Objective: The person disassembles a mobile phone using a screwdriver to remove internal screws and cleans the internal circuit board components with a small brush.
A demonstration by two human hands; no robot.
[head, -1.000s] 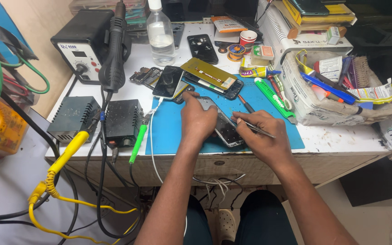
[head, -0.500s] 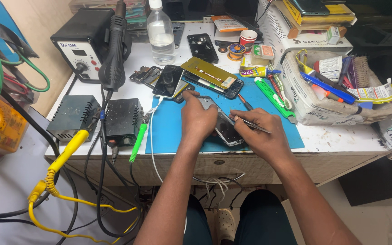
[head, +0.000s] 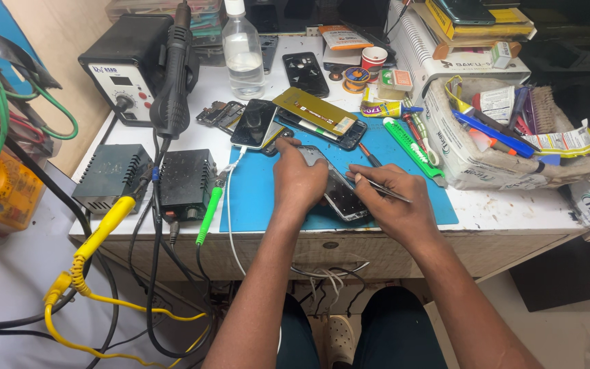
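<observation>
while pinned, phone (head: 341, 198) under fingers (head: 293, 145)

White worn workbench (head: 513, 212), tan wall (head: 56, 34) at left, pale floor (head: 8, 301)

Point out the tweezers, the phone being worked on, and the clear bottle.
tweezers (head: 385, 190), head view, on the middle of the thin metal shaft past the right hand's fingers.
phone (head: 344, 201), head view, on the dark face showing between both hands.
clear bottle (head: 244, 58), head view, on its body below the neck.
</observation>
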